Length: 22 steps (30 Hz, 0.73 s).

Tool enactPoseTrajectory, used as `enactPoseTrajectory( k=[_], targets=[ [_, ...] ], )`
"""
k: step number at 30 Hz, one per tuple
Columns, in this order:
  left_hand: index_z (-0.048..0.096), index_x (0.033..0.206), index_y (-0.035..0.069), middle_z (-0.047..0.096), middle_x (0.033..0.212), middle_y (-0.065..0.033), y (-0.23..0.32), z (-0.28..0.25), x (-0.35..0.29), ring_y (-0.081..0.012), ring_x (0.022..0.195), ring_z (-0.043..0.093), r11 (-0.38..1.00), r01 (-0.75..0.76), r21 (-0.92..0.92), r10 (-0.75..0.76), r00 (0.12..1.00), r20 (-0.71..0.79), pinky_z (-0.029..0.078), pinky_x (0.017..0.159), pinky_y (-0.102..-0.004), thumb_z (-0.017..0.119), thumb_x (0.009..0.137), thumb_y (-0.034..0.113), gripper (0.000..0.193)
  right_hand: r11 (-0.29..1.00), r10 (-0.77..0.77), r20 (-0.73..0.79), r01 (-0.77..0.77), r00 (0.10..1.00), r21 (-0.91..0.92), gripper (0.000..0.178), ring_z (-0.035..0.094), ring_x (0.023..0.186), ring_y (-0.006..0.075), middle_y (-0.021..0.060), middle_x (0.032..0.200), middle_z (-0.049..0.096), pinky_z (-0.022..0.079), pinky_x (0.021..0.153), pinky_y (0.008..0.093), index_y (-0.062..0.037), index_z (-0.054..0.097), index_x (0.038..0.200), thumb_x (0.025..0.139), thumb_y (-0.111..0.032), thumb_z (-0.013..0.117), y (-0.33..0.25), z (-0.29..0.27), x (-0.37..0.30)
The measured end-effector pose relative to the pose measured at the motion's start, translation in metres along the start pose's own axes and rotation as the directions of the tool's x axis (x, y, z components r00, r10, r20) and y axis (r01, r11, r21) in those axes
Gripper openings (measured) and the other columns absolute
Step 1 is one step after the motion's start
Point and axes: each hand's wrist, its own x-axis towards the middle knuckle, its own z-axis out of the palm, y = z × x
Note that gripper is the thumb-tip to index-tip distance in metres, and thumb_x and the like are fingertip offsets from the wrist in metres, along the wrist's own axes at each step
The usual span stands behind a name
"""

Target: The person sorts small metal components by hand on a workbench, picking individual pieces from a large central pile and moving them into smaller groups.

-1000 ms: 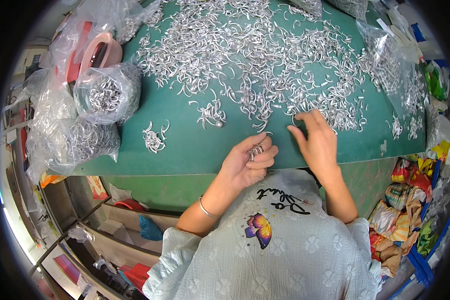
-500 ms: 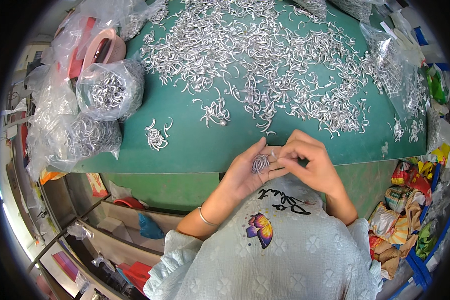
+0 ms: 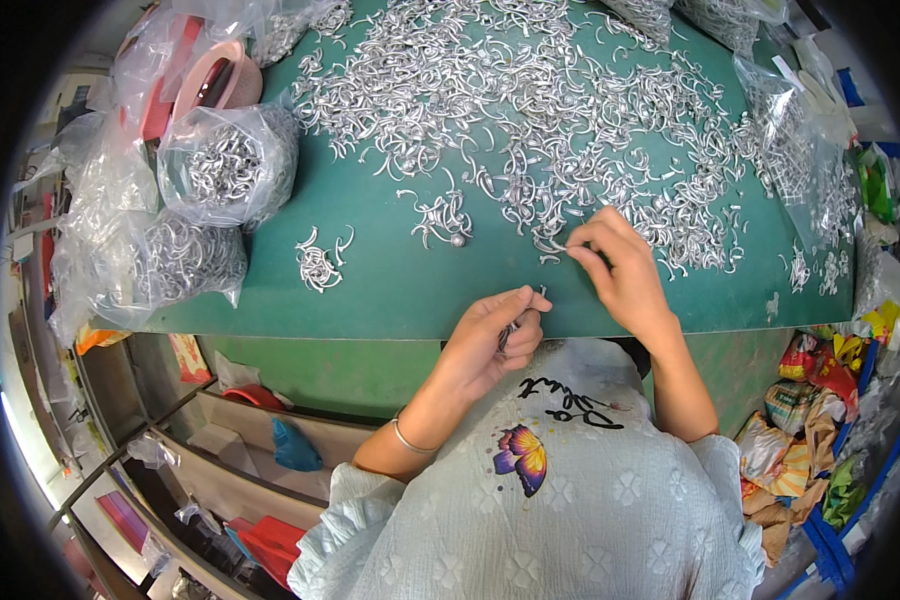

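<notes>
My left hand [image 3: 485, 345] is curled closed at the table's front edge. Dark-silver curved metal pieces [image 3: 507, 335] show between its fingers, and a small bit of metal sticks up by the thumb and fingertip. Farther right and forward, my right hand [image 3: 622, 280] pinches a curved silver metal piece at the near edge of the big spread pile [image 3: 530, 130]. Just how its fingertips sit on that piece is partly hidden. Two small heaps lie left of the pile: one heap [image 3: 443, 218] in the middle and another heap [image 3: 320, 262] nearer the left side.
The green table [image 3: 390, 300] carries everything. Clear plastic bags of silver pieces, such as this bag [image 3: 225, 170], stand at the left beside a pink basket [image 3: 240, 85]. Another bag [image 3: 785, 130] lies at the right. Below are shelves [image 3: 270, 440] and, on the right, colourful packages [image 3: 790, 430].
My left hand has closed over the metal pieces that lay on its open palm. My right hand has moved away from it, forward to the pile's near edge.
</notes>
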Motion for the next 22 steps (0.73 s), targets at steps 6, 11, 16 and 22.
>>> enactPoseTrajectory(
  k=[6, 11, 16, 22],
  targets=[
    [0.063, 0.094, 0.002, 0.047, 0.062, -0.0005, -0.001, 0.033, 0.005, -0.0087, 0.051, 0.039, 0.997, -0.013, 0.08, 0.038, 0.946, -0.321, 0.03, 0.043, -0.0217, 0.05, 0.101, 0.028, 0.03, -0.004, 0.09, 0.538, -0.54, 0.838, 0.842, 0.02, 0.044, 0.069, 0.0087, 0.0049, 0.092, 0.049, 0.035, 0.057, 0.0221, -0.002, 0.051, 0.11, 0.1, -0.019, 0.05, -0.002, -0.01, -0.025],
    [0.06, 0.081, 0.005, 0.034, 0.057, 0.0049, 0.002, 0.006, 0.002, -0.0052, 0.048, 0.029, 0.982, -0.106, 0.159, 0.128, 0.983, -0.133, 0.021, 0.04, -0.0206, 0.051, 0.1, 0.029, 0.032, -0.219, -0.091, 0.398, -0.408, 0.913, 0.886, 0.031, 0.045, 0.067, 0.0117, 0.0089, 0.093, 0.05, 0.034, 0.054, 0.0242, -0.0031, 0.044, 0.125, 0.095, -0.009, 0.051, 0.017, -0.015, -0.027],
    [0.058, 0.077, 0.007, 0.029, 0.055, 0.0072, 0.005, 0.004, 0.002, -0.0037, 0.046, 0.024, 0.973, -0.118, 0.2, 0.151, 0.975, -0.162, 0.017, 0.04, -0.0199, 0.05, 0.101, 0.029, 0.034, 0.677, 0.059, 0.19, -0.179, 0.98, 0.714, 0.028, 0.045, 0.063, 0.0097, 0.0016, 0.083, 0.05, 0.034, 0.054, 0.0235, -0.0053, 0.056, 0.118, 0.09, -0.004, 0.058, 0.005, -0.018, -0.013],
    [0.06, 0.079, 0.006, 0.028, 0.054, 0.0072, -0.001, 0.001, 0.0, -0.0038, 0.045, 0.024, 0.973, -0.128, 0.194, 0.151, 0.983, -0.105, 0.018, 0.039, -0.0207, 0.051, 0.101, 0.029, 0.033, 0.861, 0.005, 0.048, 0.02, 0.999, -0.509, 0.018, 0.063, 0.064, 0.0173, 0.0008, 0.073, 0.056, 0.044, 0.056, 0.0374, -0.0086, 0.063, 0.106, 0.089, -0.015, 0.066, 0.005, 0.015, -0.005]
  ],
)
